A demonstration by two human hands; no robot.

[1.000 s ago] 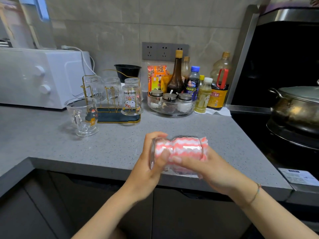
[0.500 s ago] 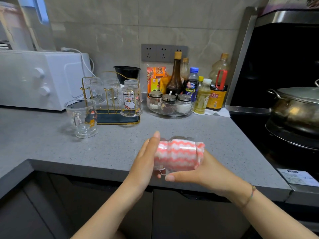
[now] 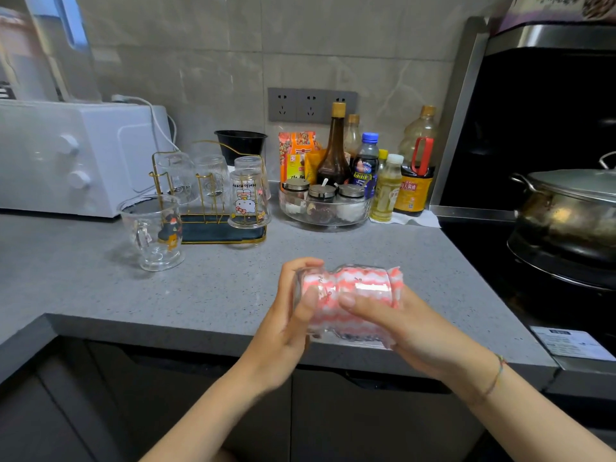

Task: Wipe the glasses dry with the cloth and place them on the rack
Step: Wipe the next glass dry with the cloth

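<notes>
A clear glass (image 3: pixel 333 331) lies on its side in front of me over the counter's front edge, stuffed with a pink-and-white striped cloth (image 3: pixel 360 285). My left hand (image 3: pixel 286 321) grips the glass at its base end, fingers curled round it. My right hand (image 3: pixel 410 328) holds the glass and cloth from the open end, its thumb lying on the glass. A gold wire rack (image 3: pixel 200 208) stands at the back with several upturned glasses, one printed with a cartoon cat (image 3: pixel 248 198). One more clear glass (image 3: pixel 155 230) stands upright on the counter left of the rack.
A white oven (image 3: pixel 73 155) stands at the back left. A black bowl (image 3: pixel 240 145) sits behind the rack. Spice jars in a glass dish (image 3: pixel 323 203) and several bottles (image 3: pixel 336 148) line the wall. A lidded steel pot (image 3: pixel 566 208) sits on the stove at right.
My left hand went from gripping the glass's base to lying flat against it, and now has its fingers curled round it again. The glass stays in the same place.
</notes>
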